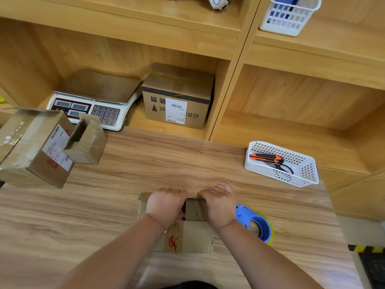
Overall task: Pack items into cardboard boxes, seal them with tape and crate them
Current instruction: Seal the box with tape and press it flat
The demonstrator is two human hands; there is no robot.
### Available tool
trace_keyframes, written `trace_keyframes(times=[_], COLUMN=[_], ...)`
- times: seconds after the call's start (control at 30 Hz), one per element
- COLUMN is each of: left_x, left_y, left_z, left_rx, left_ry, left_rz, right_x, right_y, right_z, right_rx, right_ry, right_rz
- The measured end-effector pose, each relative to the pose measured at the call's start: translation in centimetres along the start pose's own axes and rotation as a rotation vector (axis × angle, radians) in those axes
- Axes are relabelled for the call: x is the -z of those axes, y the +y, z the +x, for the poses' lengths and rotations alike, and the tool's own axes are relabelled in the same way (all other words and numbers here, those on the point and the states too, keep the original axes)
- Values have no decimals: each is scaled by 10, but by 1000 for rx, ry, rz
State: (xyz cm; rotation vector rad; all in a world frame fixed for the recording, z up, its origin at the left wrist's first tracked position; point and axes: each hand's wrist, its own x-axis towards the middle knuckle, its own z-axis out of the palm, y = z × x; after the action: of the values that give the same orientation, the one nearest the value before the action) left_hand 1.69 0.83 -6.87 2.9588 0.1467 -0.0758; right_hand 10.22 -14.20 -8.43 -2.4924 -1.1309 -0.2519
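1. Cardboard is what both hands are on: a small brown box (191, 234) sits on the wooden table (166, 163), close to the person's edge; red print marks its near flap.
2. Left hand (165, 205) and right hand (218, 205) lie side by side on the far part of the box top, fingers curled over its far edge and grasping it; a strip of red shows between them, contents or print I cannot tell.
3. Judged from this, the step is closing the flaps before sealing; no tape is visible on this box yet.
4. Next move likely calls for one hand to hold the flaps flat while the other takes the blue tape dispenser (258, 224), which lies just beside the right wrist; its roll looks clear and yellowish.
5. Textures: the box is soft-cornered and creased, so its flaps may spring up; the table is smooth wood grain.
6. Farther off: a white plastic lattice basket (308, 178) holding an orange knife (266, 157) and scissors (285, 168); a taped, labelled box (179, 94) on the shelf beside a steel-topped scale (93, 97).
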Motion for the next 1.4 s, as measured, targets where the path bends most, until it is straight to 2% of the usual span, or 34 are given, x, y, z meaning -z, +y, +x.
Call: trace_keyframes(times=[0.2,0.43,0.63,0.73,0.87,1.0,1.07,1.23,1.33,1.4], left_x=[-1,-8,-11,-1,-4,-15,-13,-25,-25,-25], left_y=[3,5,2,4,4,-4,-4,-3,-3,-5], left_z=[-1,-1,-4,-14,-33,-51,-59,-73,-74,-74], left_rx=[5,45,-41,-78,85,215,296,511,489,464], left_ry=[43,-40,-78,36,-212,-213,-188,-150,-118,-90], left_rz=[-20,-13,1,7,-57,64,45,-77,-179,-236], right_x=[1,8,10,15,9,6,12,16,20,24], right_y=[4,7,5,8,15,14,13,26,40,43], right_z=[-9,-13,-20,-33,-52,-60,-63,-82,-99,-107], right_rx=[-25,-110,-112,-71,-39,12,-13,-127,-303,-446], right_ry=[-28,-2,-32,-21,-165,-339,-323,-157,-141,-187], right_rz=[50,23,69,72,66,-7,-15,-119,-175,-234])
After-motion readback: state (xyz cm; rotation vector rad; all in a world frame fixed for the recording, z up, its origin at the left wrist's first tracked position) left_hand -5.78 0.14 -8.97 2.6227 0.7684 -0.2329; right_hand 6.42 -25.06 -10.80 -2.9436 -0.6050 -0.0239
